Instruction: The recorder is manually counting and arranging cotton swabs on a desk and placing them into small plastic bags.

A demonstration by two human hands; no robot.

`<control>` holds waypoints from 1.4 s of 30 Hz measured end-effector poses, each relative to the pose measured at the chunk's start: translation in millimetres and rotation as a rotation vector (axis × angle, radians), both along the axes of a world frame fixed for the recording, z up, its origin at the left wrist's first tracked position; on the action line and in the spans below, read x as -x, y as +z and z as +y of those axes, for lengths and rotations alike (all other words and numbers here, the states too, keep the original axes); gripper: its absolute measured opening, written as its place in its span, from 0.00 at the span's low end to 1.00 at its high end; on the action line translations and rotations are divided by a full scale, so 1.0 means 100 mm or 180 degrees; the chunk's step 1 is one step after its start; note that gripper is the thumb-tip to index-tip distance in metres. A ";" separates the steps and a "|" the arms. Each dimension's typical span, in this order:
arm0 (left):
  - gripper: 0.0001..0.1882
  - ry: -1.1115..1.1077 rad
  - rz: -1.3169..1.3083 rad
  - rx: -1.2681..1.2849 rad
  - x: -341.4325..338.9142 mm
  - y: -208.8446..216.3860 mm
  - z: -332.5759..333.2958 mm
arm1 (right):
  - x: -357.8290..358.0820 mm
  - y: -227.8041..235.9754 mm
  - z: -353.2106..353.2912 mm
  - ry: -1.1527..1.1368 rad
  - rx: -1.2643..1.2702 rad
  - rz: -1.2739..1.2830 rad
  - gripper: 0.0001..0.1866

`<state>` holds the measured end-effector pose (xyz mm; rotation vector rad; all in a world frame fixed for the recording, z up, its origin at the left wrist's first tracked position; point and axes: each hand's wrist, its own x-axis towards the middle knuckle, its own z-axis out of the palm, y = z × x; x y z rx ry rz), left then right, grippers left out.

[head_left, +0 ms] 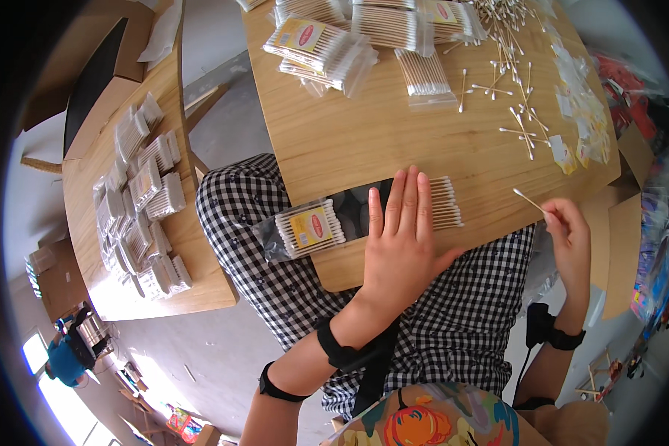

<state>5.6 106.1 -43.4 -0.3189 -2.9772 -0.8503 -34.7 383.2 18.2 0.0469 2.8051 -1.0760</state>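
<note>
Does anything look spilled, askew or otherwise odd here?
Mildly: several loose cotton swabs lie scattered and crossed on the table near the heap, unlike the neat rows in the nearby packets. Also, one labelled packet juts past the table's left edge.

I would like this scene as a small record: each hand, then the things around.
Left hand: palm down over a row of swabs
Right hand: holds single swab
Left of left hand: yellow-labelled pack
Table's far side: clear bags of swabs, loose swabs
Side table: many swab packs
</note>
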 end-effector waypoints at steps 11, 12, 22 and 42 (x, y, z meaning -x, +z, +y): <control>0.65 -0.0201 -0.0038 0.0612 -0.05 -0.02 0.05 | -0.28 -0.17 0.43 -0.0384 -0.0815 0.0931 0.18; 0.65 -0.0190 -0.0030 0.0644 -0.05 -0.02 0.06 | -0.23 -0.19 0.20 -0.0193 -0.0714 0.1039 0.17; 0.66 -0.0227 -0.0024 0.0751 -0.02 0.00 0.08 | 0.08 -0.33 -0.94 0.0602 0.0627 0.0751 0.07; 0.66 -0.0191 -0.0053 0.0626 -0.03 -0.02 0.07 | 0.05 -0.39 -0.92 0.1066 0.0333 0.0502 0.08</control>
